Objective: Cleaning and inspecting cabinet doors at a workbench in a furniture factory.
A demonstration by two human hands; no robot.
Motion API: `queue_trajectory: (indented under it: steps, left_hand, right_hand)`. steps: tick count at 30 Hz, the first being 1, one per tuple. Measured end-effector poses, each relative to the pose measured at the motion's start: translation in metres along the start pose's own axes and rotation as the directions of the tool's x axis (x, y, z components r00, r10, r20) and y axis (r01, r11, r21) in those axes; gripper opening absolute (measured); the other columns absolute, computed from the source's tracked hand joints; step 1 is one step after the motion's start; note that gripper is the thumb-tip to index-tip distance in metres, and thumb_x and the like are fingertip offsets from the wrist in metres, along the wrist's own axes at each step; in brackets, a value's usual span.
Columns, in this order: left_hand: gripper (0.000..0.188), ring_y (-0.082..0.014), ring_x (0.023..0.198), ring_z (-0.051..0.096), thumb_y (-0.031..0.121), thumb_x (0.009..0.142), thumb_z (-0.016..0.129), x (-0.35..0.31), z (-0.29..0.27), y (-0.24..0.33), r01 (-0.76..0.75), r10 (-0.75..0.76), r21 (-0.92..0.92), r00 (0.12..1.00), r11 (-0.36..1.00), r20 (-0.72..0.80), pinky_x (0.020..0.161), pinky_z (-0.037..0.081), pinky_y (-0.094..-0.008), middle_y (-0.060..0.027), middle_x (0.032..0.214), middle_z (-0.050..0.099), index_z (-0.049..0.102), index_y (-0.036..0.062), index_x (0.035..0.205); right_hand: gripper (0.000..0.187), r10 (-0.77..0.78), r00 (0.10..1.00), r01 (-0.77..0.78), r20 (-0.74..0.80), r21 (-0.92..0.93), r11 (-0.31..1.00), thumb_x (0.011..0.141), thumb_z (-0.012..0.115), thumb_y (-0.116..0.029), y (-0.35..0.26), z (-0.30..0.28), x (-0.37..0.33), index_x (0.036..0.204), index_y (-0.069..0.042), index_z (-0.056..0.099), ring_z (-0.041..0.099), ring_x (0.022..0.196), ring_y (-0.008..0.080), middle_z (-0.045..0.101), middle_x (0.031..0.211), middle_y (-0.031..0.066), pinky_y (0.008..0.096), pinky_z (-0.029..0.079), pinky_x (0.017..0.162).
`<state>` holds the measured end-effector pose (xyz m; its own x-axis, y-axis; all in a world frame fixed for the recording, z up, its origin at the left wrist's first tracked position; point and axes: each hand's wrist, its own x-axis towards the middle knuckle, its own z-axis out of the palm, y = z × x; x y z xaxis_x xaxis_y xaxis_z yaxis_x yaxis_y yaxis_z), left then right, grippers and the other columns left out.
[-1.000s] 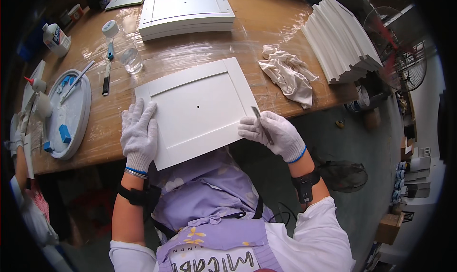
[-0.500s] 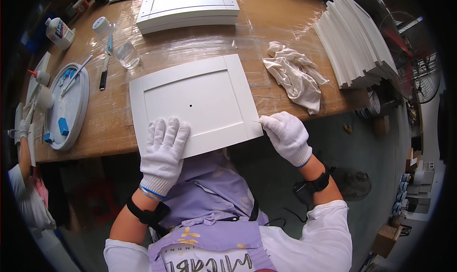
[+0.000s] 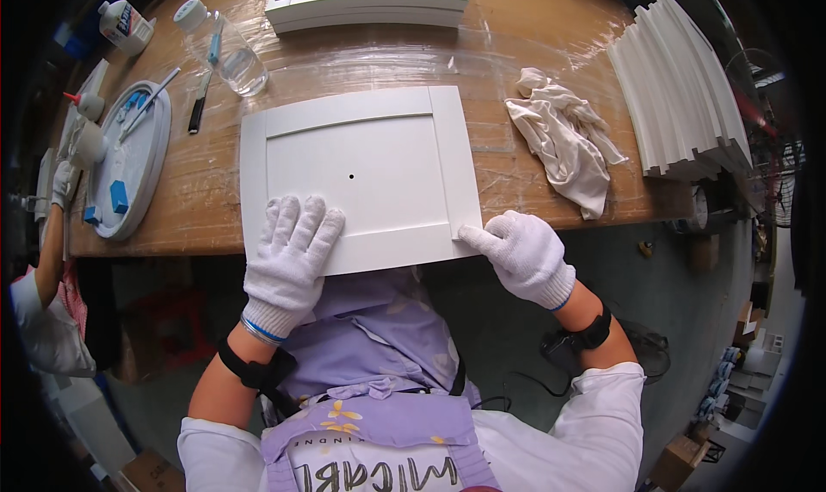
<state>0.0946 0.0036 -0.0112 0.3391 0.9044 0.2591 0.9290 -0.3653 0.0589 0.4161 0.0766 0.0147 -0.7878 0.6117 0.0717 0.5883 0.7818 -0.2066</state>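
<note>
A white framed panel (image 3: 391,160), like a small cabinet door with one dark hole near its middle, lies at the table's front edge and juts a little over it. My gloved left hand (image 3: 288,255) rests on its lower left part, fingers stretched out and spread. At the lower right corner, my gloved right hand (image 3: 529,255) is closed, with thumb and forefinger pinched over the panel's face near the edge. Something thin and small may be in that pinch, but it is too small to name. Both gloves are white knit.
Right of the panel lies a crumpled cream cloth (image 3: 564,139), beside a row of upright white boards (image 3: 680,96). More panels (image 3: 370,10) are stacked behind. On the left are a clear bottle (image 3: 241,70), a knife (image 3: 199,109) and a round tray (image 3: 155,169) with blue blocks; another person's gloved hand (image 3: 64,182) is beyond.
My right hand has moved its fingertips inward from the panel's right edge onto its lower right corner. My left hand stays flat on the panel. The whole view has shifted slightly.
</note>
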Motion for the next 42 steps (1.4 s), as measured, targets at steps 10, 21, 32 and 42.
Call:
queue_trajectory:
  steps: [10, 21, 32, 42]
  left_hand:
    - [0.06, -0.0387, 0.125, 0.049, -0.002, 0.069, 0.059, -0.001, 0.002, 0.0, -0.004, 0.004, -0.012, 1.0, 1.0, -0.003, 0.11, 0.035, -0.0533, -0.0157, 0.132, 0.055, 0.058, 0.0113, 0.127]
    - [0.06, -0.038, 0.127, 0.048, -0.002, 0.069, 0.059, -0.001, 0.003, 0.0, 0.01, -0.01, -0.008, 1.0, 1.0, 0.0, 0.11, 0.034, -0.0529, -0.0151, 0.133, 0.055, 0.058, 0.0122, 0.128]
    - [0.059, -0.0379, 0.127, 0.048, -0.002, 0.07, 0.059, -0.001, 0.003, 0.0, 0.002, -0.002, -0.01, 1.0, 1.0, -0.006, 0.111, 0.034, -0.0527, -0.0153, 0.133, 0.055, 0.058, 0.0114, 0.127]
    - [0.056, -0.0368, 0.127, 0.048, -0.001, 0.072, 0.058, -0.001, 0.0, -0.001, -0.001, 0.001, 0.012, 1.0, 1.0, 0.01, 0.111, 0.034, -0.0528, -0.0147, 0.133, 0.056, 0.058, 0.0112, 0.127]
  right_hand:
    - [0.04, -0.062, 0.998, 0.063, 0.031, -0.054, 0.997, 0.08, 0.059, -0.009, 0.005, 0.002, 0.002, 0.118, -0.017, 0.063, 0.059, 0.068, 0.0229, 0.057, 0.075, 0.0047, 0.0353, 0.049, 0.057]
    - [0.042, -0.08, 0.995, 0.083, -0.064, 0.052, 0.995, 0.07, 0.063, 0.001, 0.0, -0.001, 0.004, 0.108, -0.015, 0.068, 0.06, 0.064, 0.0257, 0.058, 0.069, 0.0063, 0.0365, 0.047, 0.053]
    - [0.039, -0.091, 0.996, 0.09, 0.002, 0.089, 0.992, 0.079, 0.059, -0.006, 0.003, -0.003, 0.001, 0.116, -0.016, 0.065, 0.061, 0.071, 0.0247, 0.06, 0.078, 0.0055, 0.0365, 0.05, 0.06]
    - [0.04, 0.021, 0.992, 0.01, -0.12, 0.249, 0.968, 0.071, 0.065, -0.003, 0.004, 0.002, -0.002, 0.108, -0.017, 0.069, 0.062, 0.07, 0.0273, 0.061, 0.077, 0.0077, 0.0371, 0.051, 0.058]
